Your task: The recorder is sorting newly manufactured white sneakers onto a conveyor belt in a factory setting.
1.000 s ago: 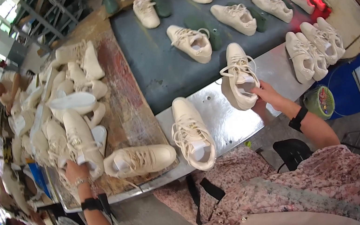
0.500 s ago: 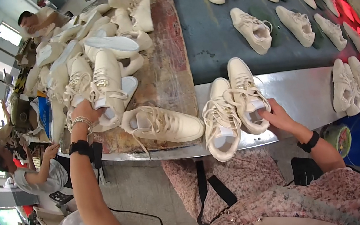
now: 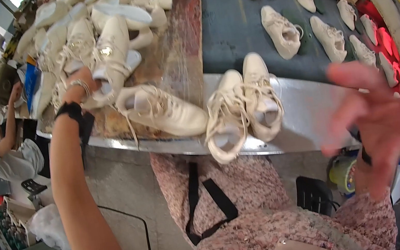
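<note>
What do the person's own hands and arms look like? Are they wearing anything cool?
Yes! Near the left hand there's a pale, shiny bracelet, then a black wristband with a dark, boxy piece. The left forearm is bare. The right hand is blurry, but a black band peeks out behind it. The right sleeve is pink and flowery.

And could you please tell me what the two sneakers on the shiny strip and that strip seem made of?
The sneakers look like leather or synthetic leather: smooth, cream, softly matte. The strip is probably bare metal, its polished grey surface showing bright reflections.
</note>
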The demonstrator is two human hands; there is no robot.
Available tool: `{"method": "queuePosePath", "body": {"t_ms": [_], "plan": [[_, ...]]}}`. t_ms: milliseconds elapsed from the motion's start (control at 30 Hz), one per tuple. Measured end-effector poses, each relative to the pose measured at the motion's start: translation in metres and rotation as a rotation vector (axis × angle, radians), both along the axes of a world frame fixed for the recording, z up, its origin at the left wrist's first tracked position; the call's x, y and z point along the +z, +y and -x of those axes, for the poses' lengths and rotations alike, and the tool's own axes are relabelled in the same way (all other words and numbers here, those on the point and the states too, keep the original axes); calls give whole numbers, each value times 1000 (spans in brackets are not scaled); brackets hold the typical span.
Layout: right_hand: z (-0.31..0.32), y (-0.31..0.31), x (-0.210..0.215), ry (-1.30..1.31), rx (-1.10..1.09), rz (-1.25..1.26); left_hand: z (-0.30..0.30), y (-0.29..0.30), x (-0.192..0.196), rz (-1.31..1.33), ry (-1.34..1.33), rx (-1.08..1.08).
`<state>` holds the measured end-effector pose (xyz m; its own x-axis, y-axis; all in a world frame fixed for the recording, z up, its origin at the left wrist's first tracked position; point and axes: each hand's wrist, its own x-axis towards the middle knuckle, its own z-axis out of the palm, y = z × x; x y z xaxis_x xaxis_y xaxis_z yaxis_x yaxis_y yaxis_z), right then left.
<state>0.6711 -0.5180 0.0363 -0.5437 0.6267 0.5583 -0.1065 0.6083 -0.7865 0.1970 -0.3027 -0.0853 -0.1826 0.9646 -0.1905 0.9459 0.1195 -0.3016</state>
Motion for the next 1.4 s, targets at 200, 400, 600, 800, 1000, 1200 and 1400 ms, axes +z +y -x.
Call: {"method": "queuePosePath", "body": {"t_ms": [200, 400, 600, 800, 1000, 1200, 1400], "plan": [[3, 1, 13, 19, 12, -58, -6, 11, -9, 41, -31, -1], [-109, -127, -16, -22, -46, -216, 1, -8, -18, 52, -48, 75], [-67, -140, -7, 172, -188, -89, -18, -17, 14, 23, -49, 66], [40, 11, 65, 152, -290, 198, -40, -11, 10, 19, -73, 25], [86, 13, 62, 145, 434, 220, -20, -16, 24, 57, -52, 105], [82, -7, 123, 341, 646, 50, -13, -7, 9, 84, -87, 89], [73, 18, 106, 378, 925, -219, -7, -18, 22, 189, -54, 51]]}}
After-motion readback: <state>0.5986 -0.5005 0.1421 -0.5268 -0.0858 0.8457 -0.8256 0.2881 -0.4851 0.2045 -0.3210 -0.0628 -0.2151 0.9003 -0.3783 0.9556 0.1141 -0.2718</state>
